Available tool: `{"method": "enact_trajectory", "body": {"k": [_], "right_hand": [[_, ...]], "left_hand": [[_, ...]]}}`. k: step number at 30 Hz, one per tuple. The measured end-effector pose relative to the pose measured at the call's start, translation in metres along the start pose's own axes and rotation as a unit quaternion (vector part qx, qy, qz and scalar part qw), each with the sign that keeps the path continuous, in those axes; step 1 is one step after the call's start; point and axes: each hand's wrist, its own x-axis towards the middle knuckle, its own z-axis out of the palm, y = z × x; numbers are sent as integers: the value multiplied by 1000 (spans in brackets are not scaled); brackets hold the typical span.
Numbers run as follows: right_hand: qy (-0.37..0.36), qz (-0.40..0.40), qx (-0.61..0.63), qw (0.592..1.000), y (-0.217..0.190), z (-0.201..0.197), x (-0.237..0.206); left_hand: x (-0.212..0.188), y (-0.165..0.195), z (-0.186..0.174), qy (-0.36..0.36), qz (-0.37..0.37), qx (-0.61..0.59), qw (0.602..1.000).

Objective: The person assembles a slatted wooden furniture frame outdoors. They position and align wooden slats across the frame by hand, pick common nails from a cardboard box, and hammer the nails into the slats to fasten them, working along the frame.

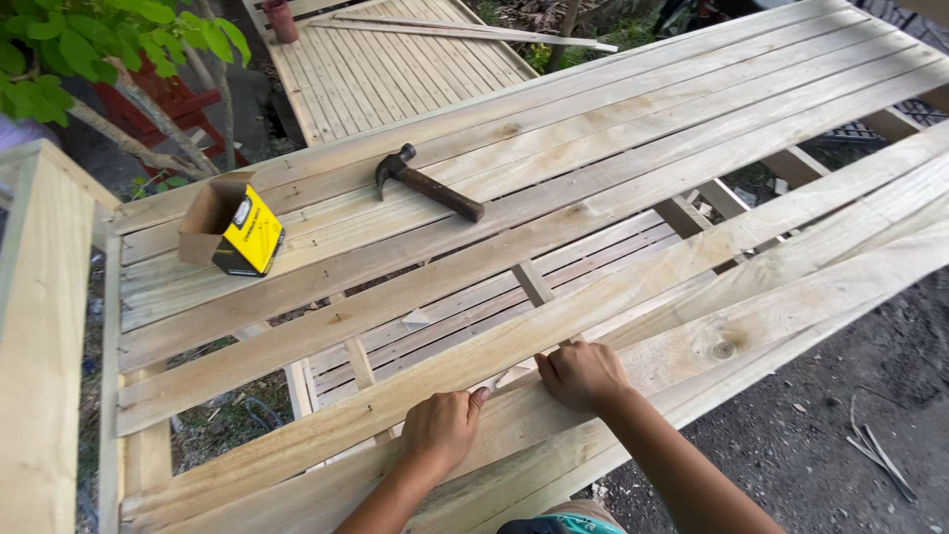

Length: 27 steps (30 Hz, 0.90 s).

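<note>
Your left hand (pixel 442 427) and right hand (pixel 583 376) curled, gripping a long plank (pixel 514 341) at lower centre, hammer (pixel 427 184) and yellow box (pixel 233 226) lying on slats upper left.

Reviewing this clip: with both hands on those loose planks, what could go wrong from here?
The left hand and right hand press bare on a rough pale wooden slat with an open gap beside it: splinters or pinched fingers are possible. The rusty claw hammer lies loose on sloping boards and might slide.
</note>
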Motion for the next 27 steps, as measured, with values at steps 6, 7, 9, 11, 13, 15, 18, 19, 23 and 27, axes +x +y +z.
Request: {"method": "enact_trajectory", "body": {"k": [6, 7, 9, 11, 13, 15, 18, 19, 23, 27], "right_hand": [[-140, 32, 18, 989, 11, -7, -18], [-129, 20, 18, 991, 9, -6, -24], [-95, -7, 10, 995, 7, -3, -34], [-85, -18, 6, 996, 5, -1, -43], [-65, -31, 13, 997, 4, -2, -49], [-33, -44, 30, 998, 0, -1, -53], [-41, -50, 47, 997, -11, 0, -54], [-44, -55, 52, 996, -16, 1, -53], [-48, -68, 61, 995, -26, 2, -48], [-49, -82, 50, 994, -18, 2, -46]], "left_hand": [[-15, 18, 6, -50, -43, -3, 998], [-21, 19, 10, -75, -55, 1, 996], [-28, 18, 19, -113, -77, 7, 991], [-36, 13, 30, -93, -69, 5, 993], [-43, 4, 42, -57, -62, 6, 996], [-47, -10, 52, -6, -55, 10, 998], [-46, -36, 57, -36, -58, 46, 997], [-45, -42, 58, -51, -71, 42, 995], [-42, -53, 55, -86, -95, 30, 991], [-39, -47, 53, 282, 217, 12, 934]]}}
